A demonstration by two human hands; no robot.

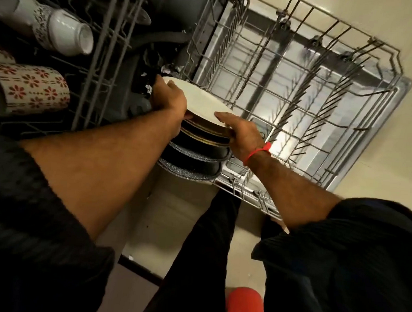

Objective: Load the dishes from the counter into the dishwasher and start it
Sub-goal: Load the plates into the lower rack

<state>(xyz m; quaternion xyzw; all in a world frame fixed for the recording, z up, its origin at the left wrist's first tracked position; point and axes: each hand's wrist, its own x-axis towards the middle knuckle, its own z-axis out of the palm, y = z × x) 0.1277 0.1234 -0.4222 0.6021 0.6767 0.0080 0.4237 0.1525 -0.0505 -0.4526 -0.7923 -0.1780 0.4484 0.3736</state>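
Both hands — left hand [170, 97] and right hand [242, 134] — grip a stack of plates [202, 122] by its rims above the lower rack [300, 94] — best steadied level, then slotted singly between tines.

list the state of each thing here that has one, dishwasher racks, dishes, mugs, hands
lower rack: pulled out, no dishes visible in it
upper rack: holds mugs lying on their sides
white mug: on its side in upper rack
red flower mug: on its side in upper rack
stack of plates: held over the lower rack's edge
white plate: top of the stack
left hand: grips stack's far edge
right hand: grips stack's near edge
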